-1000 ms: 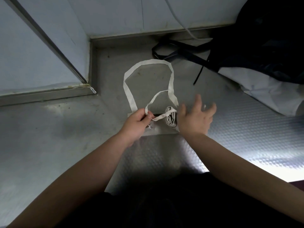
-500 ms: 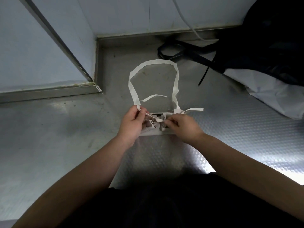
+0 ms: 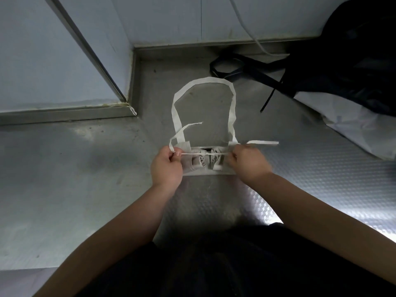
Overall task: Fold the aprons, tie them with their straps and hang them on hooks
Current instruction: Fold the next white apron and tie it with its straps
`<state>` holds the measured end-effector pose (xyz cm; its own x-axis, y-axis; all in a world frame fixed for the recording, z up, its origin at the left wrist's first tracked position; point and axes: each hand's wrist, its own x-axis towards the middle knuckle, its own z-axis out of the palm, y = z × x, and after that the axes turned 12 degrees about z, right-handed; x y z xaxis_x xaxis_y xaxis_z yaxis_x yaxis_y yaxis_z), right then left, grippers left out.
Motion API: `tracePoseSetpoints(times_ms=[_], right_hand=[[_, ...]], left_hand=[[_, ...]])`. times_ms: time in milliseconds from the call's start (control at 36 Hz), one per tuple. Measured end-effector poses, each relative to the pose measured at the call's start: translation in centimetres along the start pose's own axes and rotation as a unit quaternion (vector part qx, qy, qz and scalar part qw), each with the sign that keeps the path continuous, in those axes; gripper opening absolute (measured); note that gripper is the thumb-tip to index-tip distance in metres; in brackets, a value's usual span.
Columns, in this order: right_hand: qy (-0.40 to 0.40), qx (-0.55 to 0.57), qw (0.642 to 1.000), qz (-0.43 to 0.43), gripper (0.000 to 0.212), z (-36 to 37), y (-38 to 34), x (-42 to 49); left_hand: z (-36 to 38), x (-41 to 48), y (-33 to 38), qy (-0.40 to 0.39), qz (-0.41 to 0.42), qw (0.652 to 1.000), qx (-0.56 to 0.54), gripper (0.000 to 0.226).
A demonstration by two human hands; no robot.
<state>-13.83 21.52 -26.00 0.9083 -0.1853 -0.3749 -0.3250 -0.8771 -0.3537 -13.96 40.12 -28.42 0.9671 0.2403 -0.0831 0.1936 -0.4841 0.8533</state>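
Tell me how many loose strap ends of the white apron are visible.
2. One loose end rises beyond the left hand, inside the neck loop; the other end lies beyond the right hand, pointing right. None seems hidden.

Both hands (image 3: 166,166) (image 3: 248,162) pull strap (image 3: 203,154) across apron (image 3: 205,165).

Steel countertop (image 3: 64,179), pale wall panels (image 3: 171,18), white cable (image 3: 243,20) against wall

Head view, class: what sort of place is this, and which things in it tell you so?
Probably a commercial kitchen or its back room: a stainless steel counter, smooth wall panels, and a white apron being tied, with a dark apron heaped nearby.
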Motion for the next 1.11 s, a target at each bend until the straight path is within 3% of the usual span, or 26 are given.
tracePoseSetpoints(times_ms=[139, 306, 444, 583, 694, 750, 806, 917, 1056, 1111], right_hand=[[-0.039, 0.016, 0.998, 0.04, 0.03, 0.2, 1.1, -0.1], [-0.044, 0.103, 0.987, 0.112, 0.03, 0.2, 2.3, 0.6], [-0.02, 0.141, 0.987, 0.078, 0.014, 0.7, 2.7, 0.4], [-0.009, 0.127, 0.99, 0.059, 0.014, 0.6, 2.9, 0.3], [0.021, 0.098, 0.995, 0.013, 0.018, 0.9, 2.8, -0.1], [0.021, 0.023, 0.999, -0.037, 0.023, 1.2, 3.3, -0.1], [0.015, -0.046, 0.995, -0.084, 0.032, 1.3, 3.9, -0.3], [-0.001, -0.098, 0.983, -0.152, 0.041, 1.2, 5.1, -0.7], [-0.012, -0.172, 0.966, -0.191, 0.06, 1.0, 5.7, -1.3], [0.01, -0.174, 0.965, -0.197, 0.058, 1.1, 5.7, -1.2]], left_hand=[[0.0, -0.4, -1.0, 0.029, -0.025, 0.999, -0.005, 0.026], [-0.8, -0.8, -0.9, 0.012, 0.074, 0.993, 0.088, 0.021], [-0.7, -1.3, -1.3, 0.026, 0.072, 0.992, 0.099, 0.016], [-0.8, -1.0, -1.4, 0.042, 0.015, 0.996, 0.075, 0.013], [-1.3, -1.0, -1.7, 0.05, 0.054, 0.997, 0.024, 0.041], [-1.5, -1.0, -2.5, 0.022, 0.134, 0.989, 0.053, 0.039], [-1.9, -1.2, -3.0, -0.028, 0.216, 0.963, 0.161, 0.02], [-2.4, -1.3, -3.2, -0.076, 0.328, 0.913, 0.229, 0.032], [-3.8, -1.5, -4.4, -0.162, 0.35, 0.888, 0.25, 0.044], [-4.1, -1.6, -4.3, -0.197, 0.333, 0.888, 0.249, 0.055]])
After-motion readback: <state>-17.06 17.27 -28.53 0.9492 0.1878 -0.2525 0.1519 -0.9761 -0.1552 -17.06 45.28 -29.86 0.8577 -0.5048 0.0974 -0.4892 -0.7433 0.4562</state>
